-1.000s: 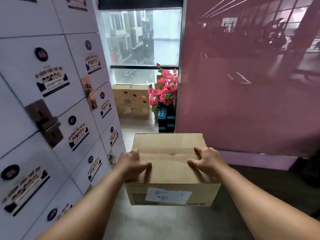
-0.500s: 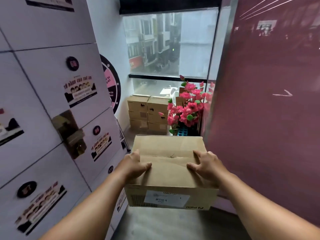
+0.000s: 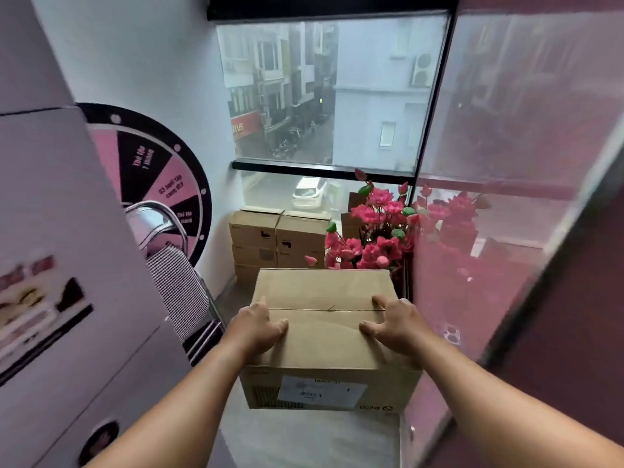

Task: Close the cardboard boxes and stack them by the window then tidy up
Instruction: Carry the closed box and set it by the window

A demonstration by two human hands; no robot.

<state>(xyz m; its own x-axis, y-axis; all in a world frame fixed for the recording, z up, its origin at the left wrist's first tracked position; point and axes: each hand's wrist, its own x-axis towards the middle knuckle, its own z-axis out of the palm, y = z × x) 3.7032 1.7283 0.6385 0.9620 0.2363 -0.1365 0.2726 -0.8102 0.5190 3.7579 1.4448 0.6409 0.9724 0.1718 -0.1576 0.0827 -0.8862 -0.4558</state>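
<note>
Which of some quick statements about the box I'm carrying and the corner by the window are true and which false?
1. Both hands hold the carried box. True: left hand and right hand grip its sides.
2. The carried box's top flaps stand open. False: they are shut.
3. Stacked boxes sit under the window. True.
4. Yellow flowers stand beside the stack. False: the flowers are pink.
5. A folding chair is on the right. False: it is on the left.
</note>
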